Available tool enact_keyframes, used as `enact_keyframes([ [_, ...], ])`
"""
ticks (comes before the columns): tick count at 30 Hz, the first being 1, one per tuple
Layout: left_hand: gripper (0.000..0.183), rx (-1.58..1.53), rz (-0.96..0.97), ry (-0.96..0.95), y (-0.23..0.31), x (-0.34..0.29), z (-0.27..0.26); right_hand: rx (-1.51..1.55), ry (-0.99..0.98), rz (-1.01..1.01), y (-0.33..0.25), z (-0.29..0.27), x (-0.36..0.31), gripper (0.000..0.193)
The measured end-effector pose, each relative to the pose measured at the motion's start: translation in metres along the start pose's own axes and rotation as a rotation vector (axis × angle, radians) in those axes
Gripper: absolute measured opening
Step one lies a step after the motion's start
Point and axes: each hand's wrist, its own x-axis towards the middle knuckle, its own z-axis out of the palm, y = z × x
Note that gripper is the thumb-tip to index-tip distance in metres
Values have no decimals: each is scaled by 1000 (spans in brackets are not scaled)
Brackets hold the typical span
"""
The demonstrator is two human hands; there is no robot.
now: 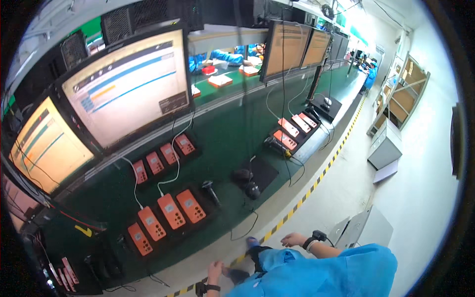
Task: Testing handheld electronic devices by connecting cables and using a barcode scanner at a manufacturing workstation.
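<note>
My left hand (215, 271) hangs low at the bench's front edge, holding nothing, a black band on its wrist. My right hand (293, 240) is out to the side above the floor, fingers loose and empty, with a black wristband behind it. My blue coat (321, 272) fills the bottom of the view. Nearest to my left hand is a front row of orange handheld devices (171, 211) lying in a black tray on the green bench (222, 133). A second row of orange devices (155, 163) lies behind them, with white cables plugged in.
Two large monitors (126, 86) stand at the left and two more monitors (284, 49) further along. A black scanner (210, 190), a mouse (253, 189) on a black mat and another tray of devices (288, 127) lie to the right. Yellow-black tape (316, 180) lines the floor. A grey cabinet (383, 148) stands at the right wall. People in blue (370, 74) work far off.
</note>
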Motion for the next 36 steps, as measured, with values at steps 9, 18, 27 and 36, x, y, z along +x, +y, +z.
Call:
enact_keyframes([
  [9,29,13,-54,-138,-17,6,155,47,-36,-357,28,-108,34,40],
  [18,30,366,96,-335,135,72,372,149,219,-374,79,-275,41,41],
  [27,31,191,168,-428,255,127,497,197,122,-447,31,-361,116,36],
  [36,21,12,268,-312,339,216,568,-80,250,-421,-50,-512,180,33],
])
